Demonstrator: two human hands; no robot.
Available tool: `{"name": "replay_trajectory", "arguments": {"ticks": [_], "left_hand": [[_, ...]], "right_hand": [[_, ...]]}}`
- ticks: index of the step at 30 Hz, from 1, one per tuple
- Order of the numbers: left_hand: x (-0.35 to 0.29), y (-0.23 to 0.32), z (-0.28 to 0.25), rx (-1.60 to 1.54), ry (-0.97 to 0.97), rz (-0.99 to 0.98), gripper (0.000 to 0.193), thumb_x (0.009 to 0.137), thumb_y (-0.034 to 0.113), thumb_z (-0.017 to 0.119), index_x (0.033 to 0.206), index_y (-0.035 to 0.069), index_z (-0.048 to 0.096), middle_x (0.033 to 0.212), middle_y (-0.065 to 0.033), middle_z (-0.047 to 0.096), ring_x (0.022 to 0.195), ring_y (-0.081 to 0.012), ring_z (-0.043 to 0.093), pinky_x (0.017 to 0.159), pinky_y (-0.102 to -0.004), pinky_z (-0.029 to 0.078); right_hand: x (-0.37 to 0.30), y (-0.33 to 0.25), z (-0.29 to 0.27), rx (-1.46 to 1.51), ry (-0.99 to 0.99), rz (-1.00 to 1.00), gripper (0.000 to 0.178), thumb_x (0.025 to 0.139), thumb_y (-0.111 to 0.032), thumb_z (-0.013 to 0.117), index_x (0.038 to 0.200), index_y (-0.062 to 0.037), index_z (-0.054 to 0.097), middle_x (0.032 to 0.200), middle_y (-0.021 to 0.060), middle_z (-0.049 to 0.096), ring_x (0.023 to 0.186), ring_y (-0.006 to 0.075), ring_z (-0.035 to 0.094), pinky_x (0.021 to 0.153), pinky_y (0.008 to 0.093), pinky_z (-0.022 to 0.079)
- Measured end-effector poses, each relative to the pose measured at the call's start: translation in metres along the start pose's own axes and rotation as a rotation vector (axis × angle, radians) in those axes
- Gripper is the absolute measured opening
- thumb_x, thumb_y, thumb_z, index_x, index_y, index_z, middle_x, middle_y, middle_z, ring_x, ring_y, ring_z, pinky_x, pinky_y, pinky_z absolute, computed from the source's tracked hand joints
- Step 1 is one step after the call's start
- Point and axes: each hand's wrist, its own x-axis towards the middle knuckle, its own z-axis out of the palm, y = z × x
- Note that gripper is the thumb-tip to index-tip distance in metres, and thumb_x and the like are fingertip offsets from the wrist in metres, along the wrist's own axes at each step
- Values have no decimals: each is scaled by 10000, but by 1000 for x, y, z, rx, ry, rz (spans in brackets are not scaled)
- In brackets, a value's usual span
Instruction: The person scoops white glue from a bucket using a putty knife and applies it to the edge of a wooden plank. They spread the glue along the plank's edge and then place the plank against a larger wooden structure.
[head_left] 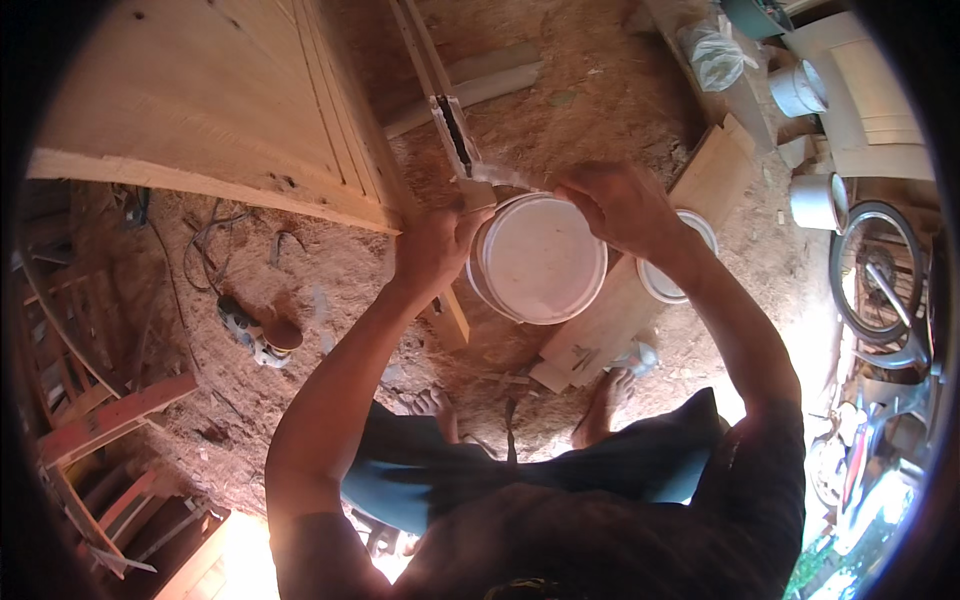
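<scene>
The reddish-brown floor (600, 110) is uneven and littered with pale flakes and scraps. Along the left edge, slatted wooden frames (117, 420) lean in shadow. On the right, a cream panel (880, 80) stands beyond white buckets (814, 203), with a bicycle wheel (876, 268) nearer. Strong daylight washes out the lower corners; the glare leaves what may be greenery (805, 566) indistinct at lower right.

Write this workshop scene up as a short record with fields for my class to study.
Left hand: appears to grip the near end of a slotted wooden piece
Right hand: blurred, near a white bucket; grip unclear
Between hands: pale, blurred streak
Upper left: large wooden panel
Left floor: power tool
Right side: bicycle wheel
</scene>
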Motion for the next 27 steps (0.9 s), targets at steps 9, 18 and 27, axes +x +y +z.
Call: {"name": "replay_trajectory", "arguments": {"ticks": [9,18,27], "left_hand": [[7,-18,14,48,26,11,682,1081,648,576,859,22,733,600,-183,592,539,-342,607,555,-487,475],[7,-14,13,-6,82,54,788,1044,699,588,742,-22,691,642,-239,623,614,-423,662,588,-525,512],[10,-32,39,47,218,167,713,1113,602,508,806,-11,704,696,-233,665,652,-439,699,594,-551,552]], "right_hand": [[10,-40,-10,165,-8,263,164,999,-104,655,1042,4,770,835,194,753,788,370,764,719,469,580],[23,-86,7,51,-97,187,162,948,-78,635,989,13,763,855,245,740,820,454,735,771,516,585],[61,-126,0,197,-251,316,214,980,-147,658,987,19,793,758,155,755,683,268,762,683,401,599]]}}
